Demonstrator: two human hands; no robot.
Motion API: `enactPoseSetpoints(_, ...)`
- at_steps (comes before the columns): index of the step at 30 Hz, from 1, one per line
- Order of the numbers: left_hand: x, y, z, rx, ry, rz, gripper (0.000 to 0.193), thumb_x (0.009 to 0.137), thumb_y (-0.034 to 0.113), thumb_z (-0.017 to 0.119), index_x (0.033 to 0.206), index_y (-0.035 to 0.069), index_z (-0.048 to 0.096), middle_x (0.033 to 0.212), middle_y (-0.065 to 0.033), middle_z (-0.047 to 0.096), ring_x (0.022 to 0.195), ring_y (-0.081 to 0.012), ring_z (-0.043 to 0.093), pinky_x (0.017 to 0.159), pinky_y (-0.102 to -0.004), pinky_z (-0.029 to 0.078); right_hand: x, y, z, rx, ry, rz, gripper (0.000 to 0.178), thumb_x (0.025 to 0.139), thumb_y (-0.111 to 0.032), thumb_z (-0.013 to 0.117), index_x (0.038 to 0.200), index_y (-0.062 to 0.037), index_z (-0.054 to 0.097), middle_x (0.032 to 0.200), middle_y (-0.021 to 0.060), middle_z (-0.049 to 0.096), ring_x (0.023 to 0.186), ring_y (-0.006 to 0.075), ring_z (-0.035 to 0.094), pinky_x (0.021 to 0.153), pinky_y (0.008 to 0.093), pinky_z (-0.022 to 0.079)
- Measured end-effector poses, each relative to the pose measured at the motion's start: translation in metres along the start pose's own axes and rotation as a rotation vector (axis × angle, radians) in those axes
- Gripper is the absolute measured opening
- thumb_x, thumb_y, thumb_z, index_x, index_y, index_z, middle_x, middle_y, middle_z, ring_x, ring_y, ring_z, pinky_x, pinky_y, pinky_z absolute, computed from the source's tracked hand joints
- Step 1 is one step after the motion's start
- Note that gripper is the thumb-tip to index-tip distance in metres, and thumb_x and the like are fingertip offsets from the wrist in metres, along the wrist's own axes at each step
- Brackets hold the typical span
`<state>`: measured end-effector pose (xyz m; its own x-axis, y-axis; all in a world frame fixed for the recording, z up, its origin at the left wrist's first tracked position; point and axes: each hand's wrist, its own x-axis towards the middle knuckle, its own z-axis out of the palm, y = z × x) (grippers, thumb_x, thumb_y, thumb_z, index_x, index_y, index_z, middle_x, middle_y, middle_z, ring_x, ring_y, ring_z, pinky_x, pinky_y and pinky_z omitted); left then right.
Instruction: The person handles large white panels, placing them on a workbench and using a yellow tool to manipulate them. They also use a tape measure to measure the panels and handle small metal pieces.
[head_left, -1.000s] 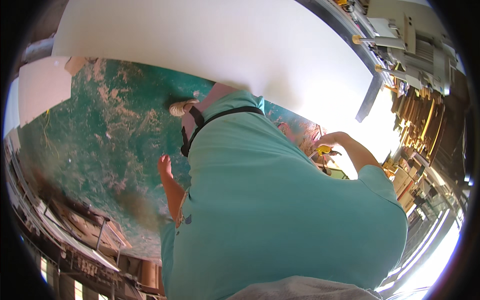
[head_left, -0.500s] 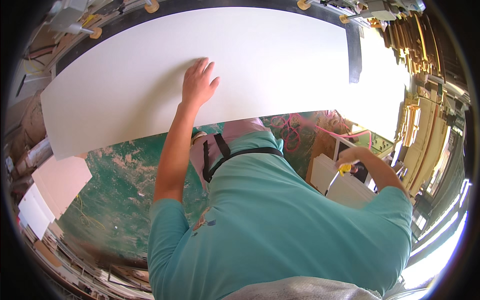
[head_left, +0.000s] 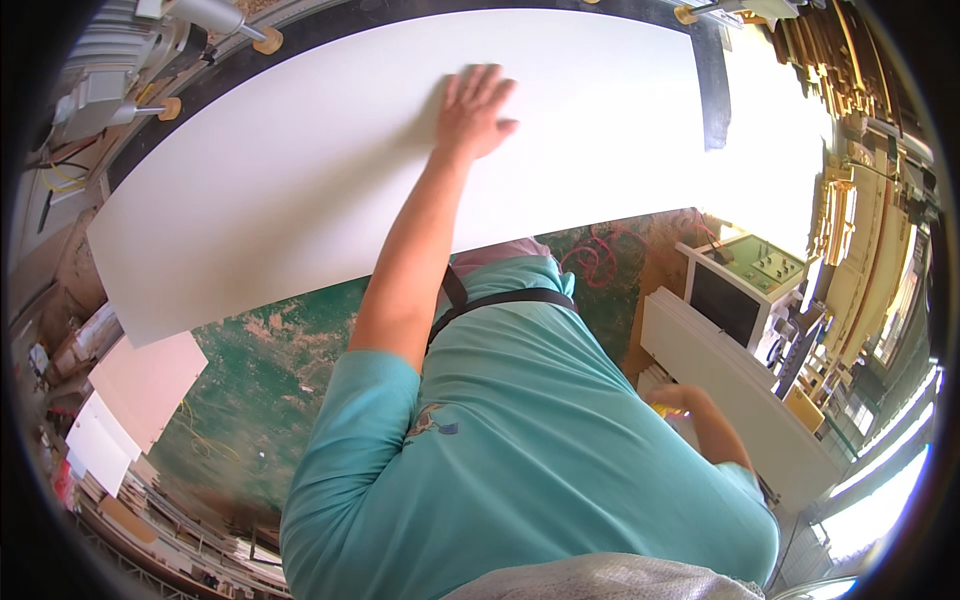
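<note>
A large white panel (head_left: 330, 170) lies across the dark bench in front of me. My left hand (head_left: 474, 115) rests on its top, open and fingers spread, towards the far edge. My right hand (head_left: 675, 398) is low at my right side, closed around a yellow air blow gun (head_left: 659, 410). Just a bit of its yellow body shows; my body hides the rest. In the earlier head view its thin metal nozzle was visible.
Rollers on metal arms (head_left: 268, 40) stand along the bench's far edge. On the right are a cabinet with a green top (head_left: 755, 265) and stacked white panels (head_left: 720, 370). A pink hose (head_left: 595, 262) coils on the green floor (head_left: 270, 380). Pale boards (head_left: 150, 385) lie at left.
My left hand has slid farther away and to the right over the panel. My right hand with the air blow gun has dropped closer to my side. The view has turned slightly.
</note>
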<state>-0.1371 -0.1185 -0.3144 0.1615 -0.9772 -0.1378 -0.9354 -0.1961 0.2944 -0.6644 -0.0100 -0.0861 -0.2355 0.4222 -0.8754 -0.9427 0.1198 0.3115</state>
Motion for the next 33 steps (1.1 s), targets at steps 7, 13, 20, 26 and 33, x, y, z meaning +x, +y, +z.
enactPoseSetpoints(7,-0.221,-0.240,-0.009,0.072,0.579,-0.599,0.049,0.092,0.038,0.060,0.133,0.012,0.056,0.146,-0.0125,0.046,0.138,-0.0297,0.039,0.113,-0.0492,0.031,-0.062,-0.124,-0.268,0.185,1.210,-0.592,0.064,0.095,-0.064,0.044,0.085,-0.0062,0.070,0.054,0.0029,0.055,0.043,0.0152,0.054,0.043,0.0295,0.042)
enactPoseSetpoints(13,-0.534,-0.229,0.022,-0.453,0.572,-1.511,0.050,0.095,0.042,0.055,0.134,0.010,0.056,0.139,-0.0154,0.054,0.127,-0.0360,0.050,0.104,-0.0459,0.042,-0.081,-0.410,-0.212,-0.290,1.261,-0.970,0.074,0.091,-0.073,0.043,0.089,-0.0042,0.070,0.054,0.0030,0.057,0.043,0.0136,0.059,0.043,0.0279,0.045)
enactPoseSetpoints(20,-0.713,0.112,0.160,-0.679,0.679,-2.549,0.047,0.093,0.042,0.049,0.127,0.013,0.061,0.128,-0.0154,0.062,0.117,-0.0398,0.057,0.096,-0.0496,0.047,-0.006,-0.661,-0.012,-0.830,1.496,-1.232,0.090,0.087,-0.083,0.028,0.107,-0.0049,0.068,0.095,0.0166,0.072,0.084,0.0351,0.070,0.073,0.0483,0.054)
enactPoseSetpoints(26,-0.542,0.450,0.317,-0.877,0.272,-2.718,0.026,0.090,0.017,0.051,0.098,0.007,0.073,0.106,-0.0184,0.069,0.101,-0.0351,0.067,0.082,-0.0466,0.056,-0.002,-0.694,0.053,-0.979,1.657,-1.320,0.052,0.096,-0.053,0.052,0.137,-0.0235,0.040,0.115,0.0118,0.067,0.098,0.0348,0.068,0.077,0.0475,0.055)
enactPoseSetpoints(33,-0.387,0.498,0.324,-1.556,0.452,-2.452,0.041,0.091,0.039,0.049,0.111,0.009,0.069,0.102,-0.0188,0.070,0.098,-0.0324,0.068,0.080,-0.0436,0.055,0.055,-0.689,0.081,-1.727,1.701,-1.295,0.050,0.098,-0.031,0.054,0.144,-0.0185,0.036,0.126,0.0159,0.054,0.117,0.0335,0.055,0.087,0.0500,0.051)
